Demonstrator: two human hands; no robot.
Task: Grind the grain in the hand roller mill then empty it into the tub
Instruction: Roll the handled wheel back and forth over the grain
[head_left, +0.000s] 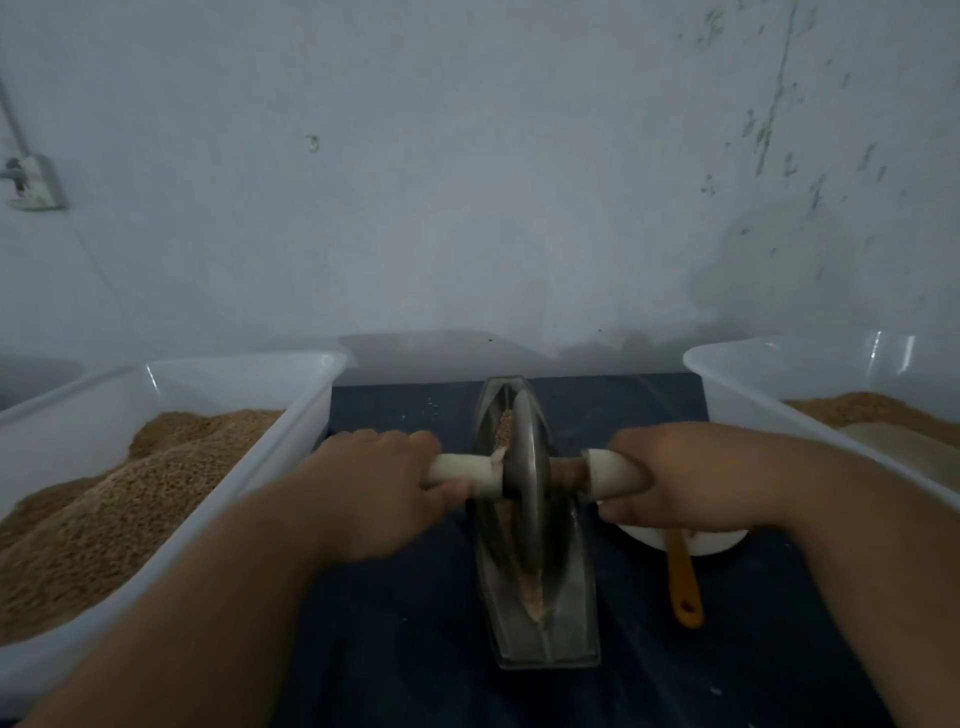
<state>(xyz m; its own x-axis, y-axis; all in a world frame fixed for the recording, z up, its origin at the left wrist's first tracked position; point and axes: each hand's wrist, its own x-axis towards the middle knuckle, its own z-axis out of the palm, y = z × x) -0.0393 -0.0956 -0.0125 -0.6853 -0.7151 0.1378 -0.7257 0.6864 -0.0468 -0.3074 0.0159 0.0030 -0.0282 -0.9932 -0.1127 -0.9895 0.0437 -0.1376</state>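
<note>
Hand roller mill (540, 525), set on the dark mat (395, 623) directly between our two hands. Its boat-shaped metal trough (574, 597) has its long axis running away from us toward the wall (467, 208), with the narrow far end beyond our knuckles and the blunter near end closer to us than either wrist. The steel disc (525, 447) stands upright on edge in the trough, its plane in line with that axis. The axle crosses it at a right angle and runs from hand to hand. Our left hand (379, 483) is curled around the white-wrapped left handle (462, 475), and our right hand (675, 483) is wrapped likewise around the right handle (618, 473). Grain (503, 428) lies in the trough beyond the disc, and paler crushed material (536, 603) lies on the near side. Outside our left hand stands a clear tub (291, 441) heaped with grain (130, 493). Outside our right forearm is a second tub (753, 395) holding a brown heap (872, 408). Just beneath our right hand sits a white bowl (706, 543), largely hidden, with an orange utensil handle (684, 587) pointing toward us.
</note>
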